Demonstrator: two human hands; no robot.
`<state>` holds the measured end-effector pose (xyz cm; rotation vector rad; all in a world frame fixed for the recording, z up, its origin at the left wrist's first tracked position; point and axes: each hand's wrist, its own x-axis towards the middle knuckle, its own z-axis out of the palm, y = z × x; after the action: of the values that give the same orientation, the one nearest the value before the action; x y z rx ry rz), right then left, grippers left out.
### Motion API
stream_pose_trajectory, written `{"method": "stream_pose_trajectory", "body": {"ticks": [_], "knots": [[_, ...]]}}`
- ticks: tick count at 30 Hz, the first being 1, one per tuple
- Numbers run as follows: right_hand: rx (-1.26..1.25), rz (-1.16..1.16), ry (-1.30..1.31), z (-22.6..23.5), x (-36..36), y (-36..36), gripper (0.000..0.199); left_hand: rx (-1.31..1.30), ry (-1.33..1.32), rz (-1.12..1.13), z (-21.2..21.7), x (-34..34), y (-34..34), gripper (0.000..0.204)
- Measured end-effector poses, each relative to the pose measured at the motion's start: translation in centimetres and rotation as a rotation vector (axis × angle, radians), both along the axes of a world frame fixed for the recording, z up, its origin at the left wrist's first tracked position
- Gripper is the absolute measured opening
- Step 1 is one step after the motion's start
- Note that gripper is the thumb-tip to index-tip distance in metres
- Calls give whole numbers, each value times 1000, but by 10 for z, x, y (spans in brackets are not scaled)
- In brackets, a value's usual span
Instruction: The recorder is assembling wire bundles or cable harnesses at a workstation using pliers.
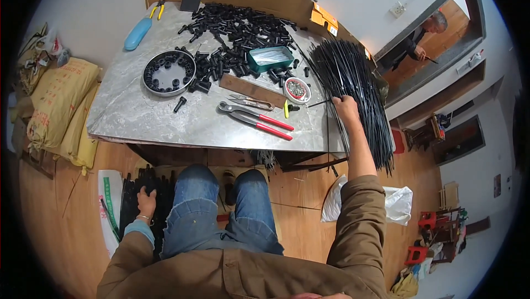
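At the table's right edge, my right hand (346, 109) is closed with its fingertips pinched on a thin black rod (320, 103). Beside it, a thick bundle of long thin black rods (359, 94) hangs over the edge. Down at my left, my left hand (146, 202) lies on a stack of black tubes (144, 180), fingers apart; whether it touches one tube in particular is hard to see. Nearest my right hand on the table are a small red-and-white dish of metal bits (297, 90), a yellow-handled tool (286, 109) and a black bolt-shaped piece (293, 108).
Red-handled cutters (256, 122), scissors (254, 102) and a rusty metal bar (245, 89) lie mid-table. Behind are a heap of black bolt-shaped pieces (237, 31), a green box (259, 66) and a round tin (148, 82). Yellow sacks (61, 100) stand left. Another person (425, 36) is beyond the opening.
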<state>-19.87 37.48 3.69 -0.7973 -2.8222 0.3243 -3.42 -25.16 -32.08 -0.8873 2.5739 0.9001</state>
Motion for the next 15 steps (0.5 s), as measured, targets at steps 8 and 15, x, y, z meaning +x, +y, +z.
{"method": "stream_pose_trajectory", "body": {"ticks": [8, 15], "knots": [[40, 26, 39, -12, 6, -22, 37, 170, 176, -67, 5, -5, 21, 52], [619, 28, 264, -25, 6, 10, 25, 199, 152, -101, 20, 3, 33, 50]]}}
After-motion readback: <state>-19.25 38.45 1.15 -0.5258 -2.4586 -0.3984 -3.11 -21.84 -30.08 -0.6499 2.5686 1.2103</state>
